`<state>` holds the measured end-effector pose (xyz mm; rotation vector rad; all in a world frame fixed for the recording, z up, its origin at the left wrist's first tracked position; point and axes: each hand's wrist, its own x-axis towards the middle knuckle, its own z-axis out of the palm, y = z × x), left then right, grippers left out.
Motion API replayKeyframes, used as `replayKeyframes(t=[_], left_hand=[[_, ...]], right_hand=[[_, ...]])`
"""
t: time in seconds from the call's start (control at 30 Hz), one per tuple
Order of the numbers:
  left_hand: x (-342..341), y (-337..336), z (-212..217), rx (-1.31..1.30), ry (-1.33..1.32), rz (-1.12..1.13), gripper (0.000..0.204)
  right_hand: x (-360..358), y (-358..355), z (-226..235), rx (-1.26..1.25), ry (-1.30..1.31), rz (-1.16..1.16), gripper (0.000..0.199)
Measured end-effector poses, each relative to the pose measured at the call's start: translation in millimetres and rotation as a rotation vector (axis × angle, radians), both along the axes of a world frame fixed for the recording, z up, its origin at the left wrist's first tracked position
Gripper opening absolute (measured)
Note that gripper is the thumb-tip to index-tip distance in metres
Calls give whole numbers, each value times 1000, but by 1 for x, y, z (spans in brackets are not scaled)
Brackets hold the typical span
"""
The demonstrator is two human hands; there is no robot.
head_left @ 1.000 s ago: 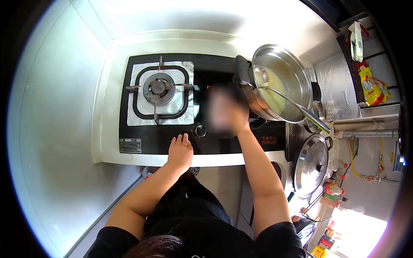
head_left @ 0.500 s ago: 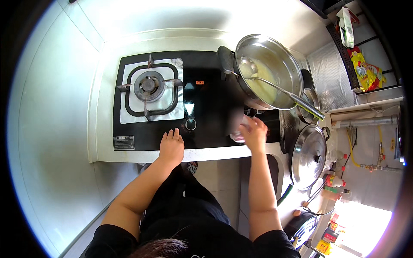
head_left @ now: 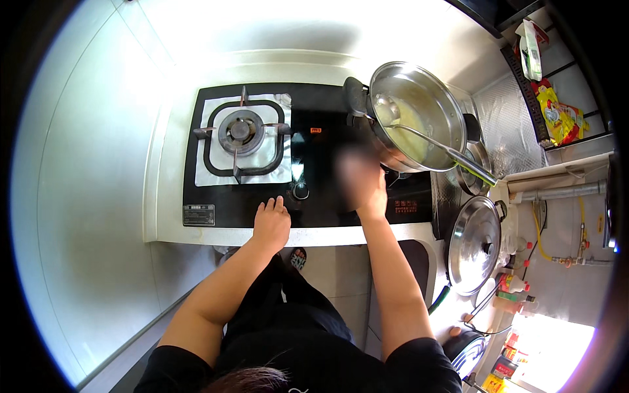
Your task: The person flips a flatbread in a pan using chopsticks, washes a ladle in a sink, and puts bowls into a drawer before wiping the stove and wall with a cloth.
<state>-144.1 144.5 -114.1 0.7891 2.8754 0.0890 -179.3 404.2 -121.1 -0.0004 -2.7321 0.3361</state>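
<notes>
My left hand [head_left: 272,221] lies palm down on the front edge of the black glass cooktop [head_left: 321,204], its fingers stretched out and nothing in them. Further right, my right hand [head_left: 371,196] reaches over the cooktop, left of and in front of the large steel pot [head_left: 434,156]. A blurred patch covers its fingers, so whatever they hold is hidden. The pot contains pale yellowish liquid, and a steel ladle [head_left: 427,139] leans in it with its handle over the right rim. On the left, the gas burner [head_left: 241,131] with its black pan support carries no pot.
Right of the cooktop a steel lid [head_left: 473,245] lies on the counter. Bottles [head_left: 513,283] stand beyond it. Packets [head_left: 557,114] sit on a rack at the upper right. A yellow gas hose [head_left: 541,234] hangs on the right wall.
My right hand has moved forward and left over the cooktop, toward the pot's left side. The pale, pinkish thing under it earlier is no longer distinguishable. My left hand stays at the front edge.
</notes>
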Motion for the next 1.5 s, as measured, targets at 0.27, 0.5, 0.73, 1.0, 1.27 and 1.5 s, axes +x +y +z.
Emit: replayKeyframes(t=[0.27,0.5,0.73,1.0,1.27,1.5], left_hand=[[-1,-4,-2,-12,-15,6,38],[0,-3,2,67,37,2,34],[1,-5,1,96,46,14,31],[0,-4,0,22,-65,36,36],[1,-6,1,34,-129,59,37],[-2,-7,6,29,-208,49,40]], right_hand=[[33,-10,6,282,-293,-86,48],[78,-3,31,-22,-386,-146,56],[105,-82,17,-287,-449,145,41],[-38,-72,68,-146,-347,66,64],[-73,-76,46,325,-839,214,63],[-98,-76,37,417,-633,199,54]])
